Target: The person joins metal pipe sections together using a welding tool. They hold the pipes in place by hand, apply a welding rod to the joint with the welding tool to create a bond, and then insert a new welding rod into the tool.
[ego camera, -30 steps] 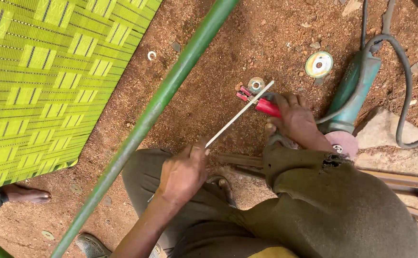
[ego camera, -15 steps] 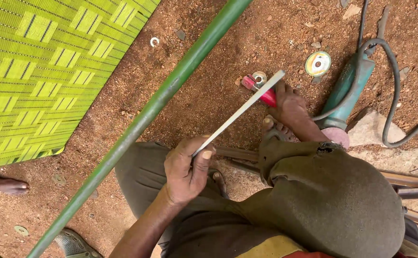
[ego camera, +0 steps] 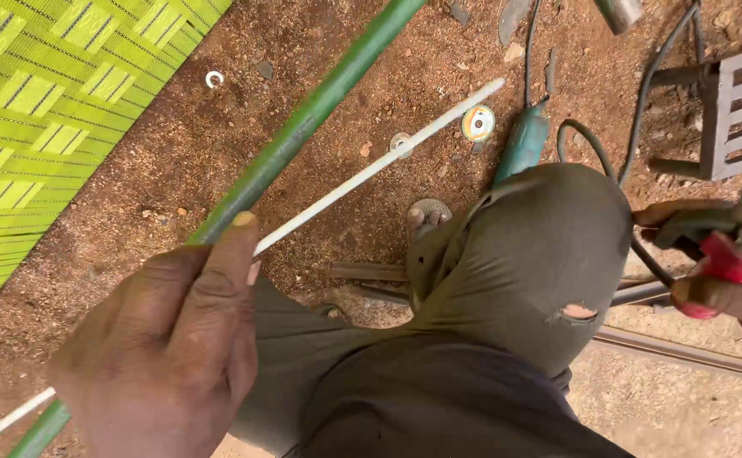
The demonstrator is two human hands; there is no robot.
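Left hand (ego camera: 167,339): near left of scene, fingers curled shut round a thin white rod (ego camera: 379,165), thumb laid along it. Rod runs from the near-left corner up to the far right, tip ending above the angle grinder (ego camera: 522,146).

Right hand (ego camera: 714,271): far right edge, partly cut off; closed on a red-handled tool (ego camera: 731,263), prob. pliers or an electrode holder, can't tell which.

Green pipe (ego camera: 303,127): long, lies diagonally on the dirt, near left to far centre, just left of the rod and roughly parallel to it.

Green woven mat (ego camera: 57,110): fills far left.

Angle grinder: teal body, on ground far centre-right, black cable (ego camera: 642,110) looping away to the right. 1 cutting disc (ego camera: 478,123) flat on dirt just left of it.

1 small metal ring (ego camera: 214,79): on dirt between mat and pipe.

Knee (ego camera: 549,246): person's own, olive trousers w/ a small tear, centre-right. Sandalled foot (ego camera: 426,219) just left of it.

Grey metal frame (ego camera: 740,110): far right corner. Metal bar (ego camera: 685,352) along ground, near right.
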